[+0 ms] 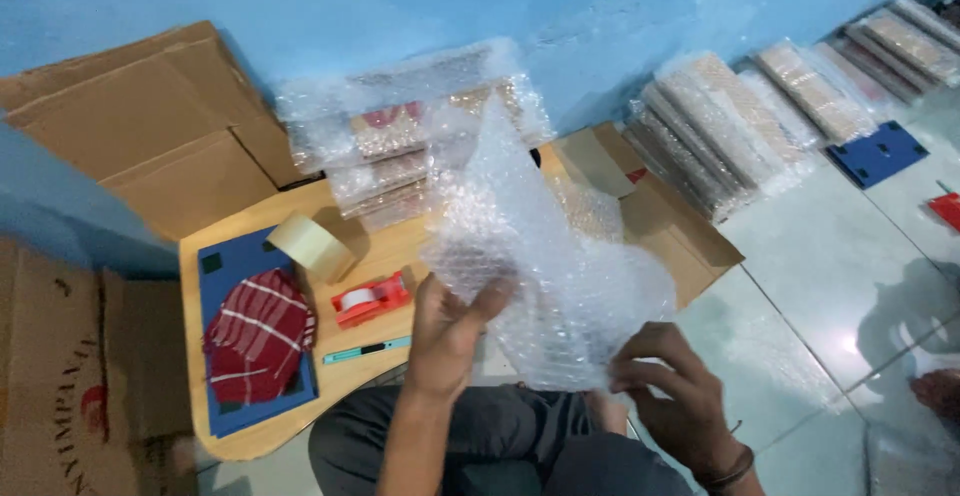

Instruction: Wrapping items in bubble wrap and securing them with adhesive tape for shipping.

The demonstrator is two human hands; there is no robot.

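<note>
Both hands hold up a sheet of clear bubble wrap above my lap. My left hand pinches its lower left edge between thumb and fingers. My right hand grips its lower right corner. The sheet hides part of the small wooden table behind it. On that table lie a red tape dispenser, a roll of tan packing tape, a teal utility knife and a red-and-white striped cloth on a dark blue board.
Bubble-wrapped flat packets are stacked against the blue wall, with more rows on the tiled floor to the right. Flattened cardboard boxes lean at left; an open carton sits behind the sheet. A blue board lies far right.
</note>
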